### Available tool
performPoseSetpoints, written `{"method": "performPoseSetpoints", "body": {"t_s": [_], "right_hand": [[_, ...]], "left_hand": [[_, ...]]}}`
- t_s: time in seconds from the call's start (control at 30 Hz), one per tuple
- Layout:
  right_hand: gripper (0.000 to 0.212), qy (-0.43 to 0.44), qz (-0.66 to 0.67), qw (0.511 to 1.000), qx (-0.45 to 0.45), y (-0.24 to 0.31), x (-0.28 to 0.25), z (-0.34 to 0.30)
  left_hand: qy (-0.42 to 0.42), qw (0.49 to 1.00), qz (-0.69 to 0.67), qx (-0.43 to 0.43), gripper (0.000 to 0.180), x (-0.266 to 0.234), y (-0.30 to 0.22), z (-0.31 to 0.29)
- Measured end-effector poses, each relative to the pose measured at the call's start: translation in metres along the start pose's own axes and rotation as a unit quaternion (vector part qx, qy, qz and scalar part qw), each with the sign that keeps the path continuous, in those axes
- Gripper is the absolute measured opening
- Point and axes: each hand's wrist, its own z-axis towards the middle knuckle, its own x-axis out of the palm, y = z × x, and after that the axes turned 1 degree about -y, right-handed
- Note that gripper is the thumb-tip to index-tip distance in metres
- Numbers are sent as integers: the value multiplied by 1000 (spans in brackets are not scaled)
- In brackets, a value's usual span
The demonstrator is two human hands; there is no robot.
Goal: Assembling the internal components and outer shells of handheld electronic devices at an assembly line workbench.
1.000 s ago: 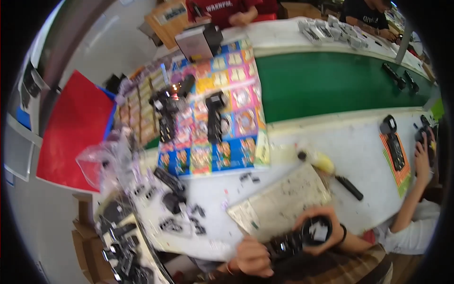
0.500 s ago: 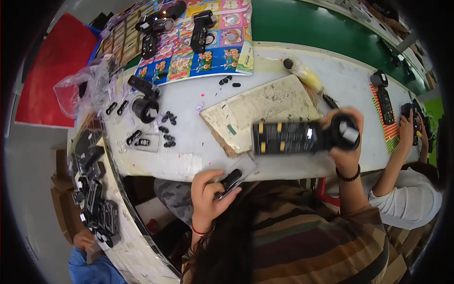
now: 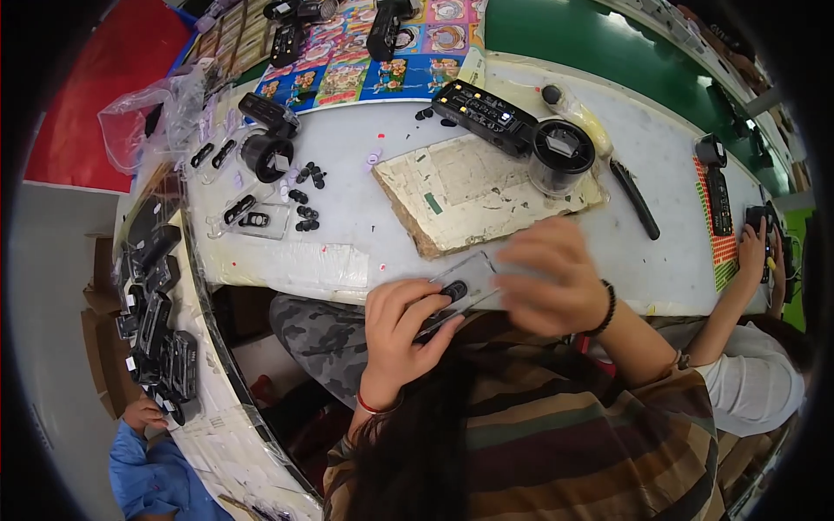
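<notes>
White table (image 3: 343, 200) before a green strip (image 3: 591, 56), with two bare hands at its near edge.
Clamped in the left hand (image 3: 404, 330), thumb and fingers together on it: a clear case (image 3: 476, 273), on the near side of a worn board (image 3: 478, 208). Close to those fingertips, a black part (image 3: 453, 291), on or inside the case, impossible to say which. Just right of the case, the right hand (image 3: 552, 276), blurred, fingers bent; grip and contact impossible to make out. Across the board's far edge, a black device (image 3: 488, 119) with a round head (image 3: 563, 152). Right of the board, a black tool (image 3: 637, 200); well to the left, small black bits (image 3: 306, 211) and a second device (image 3: 269, 113).
</notes>
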Motion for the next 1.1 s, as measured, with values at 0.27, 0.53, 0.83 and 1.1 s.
{"method": "performPoseSetpoints", "body": {"t_s": [0.27, 0.53, 0.83, 1.1], "right_hand": [[30, 115, 36, 992, 35, 2, 18, 7], [29, 121, 2, 992, 25, 5, 20, 8], [40, 141, -14, 990, 14, 8, 21, 8], [38, 108, 10, 994, 20, 7, 15, 9]], "left_hand": [[10, 1000, 21, 0, 35, 1, 3, -6], [30, 996, 69, 55, 38, -1, 6, -3], [57, 996, 57, 41, 35, -6, 5, 3], [41, 999, -5, 9, 32, -7, 8, -1]]}}
